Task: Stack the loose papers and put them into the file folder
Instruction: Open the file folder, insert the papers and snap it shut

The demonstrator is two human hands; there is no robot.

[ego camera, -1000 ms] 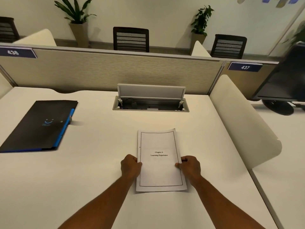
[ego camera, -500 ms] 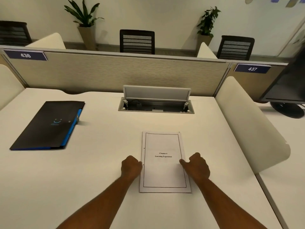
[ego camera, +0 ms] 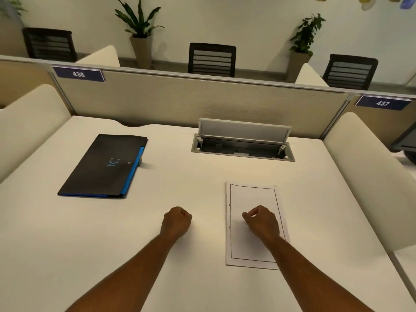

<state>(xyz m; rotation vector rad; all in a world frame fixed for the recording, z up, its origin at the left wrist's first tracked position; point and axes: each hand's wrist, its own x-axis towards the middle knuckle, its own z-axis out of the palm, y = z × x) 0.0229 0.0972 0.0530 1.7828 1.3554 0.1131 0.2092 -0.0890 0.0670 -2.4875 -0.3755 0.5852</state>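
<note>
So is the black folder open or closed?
Closed. The black folder lies flat on the desk with its cover down, and the papers are outside it.

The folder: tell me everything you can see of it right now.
The folder is black and flat with a matte cover, a small blue logo on top and blue edging showing along its right and near sides. It lies closed and slightly skewed on the white desk, far left of the papers. Neither hand touches it.

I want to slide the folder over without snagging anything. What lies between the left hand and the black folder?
Only bare desk between the left hand and the black folder, by the head view.
</note>
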